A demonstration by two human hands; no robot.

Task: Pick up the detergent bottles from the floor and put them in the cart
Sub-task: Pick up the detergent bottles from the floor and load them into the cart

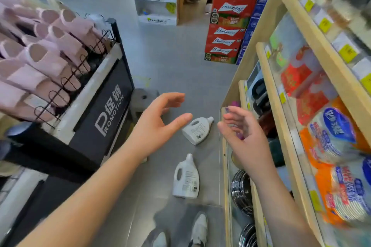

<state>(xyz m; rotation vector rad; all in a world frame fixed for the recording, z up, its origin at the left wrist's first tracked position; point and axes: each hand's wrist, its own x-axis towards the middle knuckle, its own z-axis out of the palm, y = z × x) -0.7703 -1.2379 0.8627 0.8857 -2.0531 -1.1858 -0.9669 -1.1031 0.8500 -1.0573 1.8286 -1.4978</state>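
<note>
detergent bottles (186,176) lie on floor (170,62); left hand (158,124), right hand (245,134) spread, empty; budweiser cases (230,6), "promotion" stand (108,110).

I couldn't read the small print on the near bottle (186,178) or far bottle (197,130). My shoes (198,228) (bottom edge) were cut off.

2 detergent bottles, far bottle (197,130) and near bottle (186,178), both white with small dark print. Floor (170,62) grey. Slippers (40,54) pale pink, wire rack (66,84) black. Promotion sign (104,110) black, white lettering. Beer cases (230,16) red, white logos. Shelf (281,106) light wood, price tags (347,52) yellow. Shoes (199,228) grey-white.
</note>
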